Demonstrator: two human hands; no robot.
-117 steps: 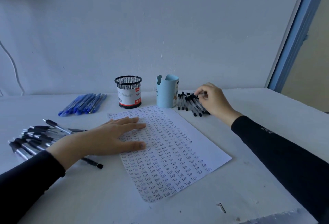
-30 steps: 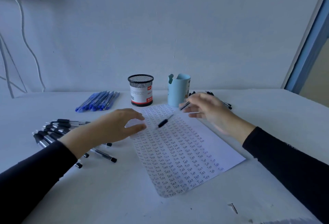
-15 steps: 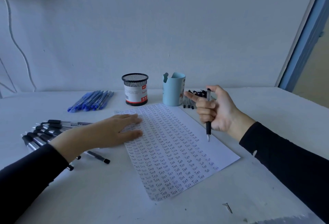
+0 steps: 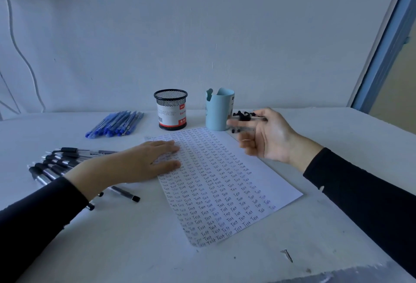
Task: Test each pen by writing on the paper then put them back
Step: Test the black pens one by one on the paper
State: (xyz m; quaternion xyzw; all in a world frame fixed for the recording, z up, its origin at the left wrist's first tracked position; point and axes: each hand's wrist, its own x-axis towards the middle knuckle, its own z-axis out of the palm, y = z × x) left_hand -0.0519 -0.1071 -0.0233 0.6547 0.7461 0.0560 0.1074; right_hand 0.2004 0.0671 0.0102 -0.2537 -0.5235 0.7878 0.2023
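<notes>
Left hand stays flat, palm down, fingers spread on the 9 o'clock edge of the paper, same as half a second ago. Right hand has changed: earlier it held a black pen upright, tip down over the sheet; now it hovers palm up, fingers loosely curled and motion-blurred, above the paper's 2 o'clock corner. A dark pen shows blurred at the fingertips, lying near-horizontal; cannot tell if it is truly gripped. Paper is covered in rows of "Test", lying tilted on the tabletop. Black pens pile sits at 1 o'clock behind the right hand, just beside the blue cup. Mesh pen holder stands at 12 o'clock. Blue pens at 10 o'clock, black-grip pens at 9 o'clock, partly under the left forearm. Small screw at 5 o'clock. Camera view nearly unchanged.
</notes>
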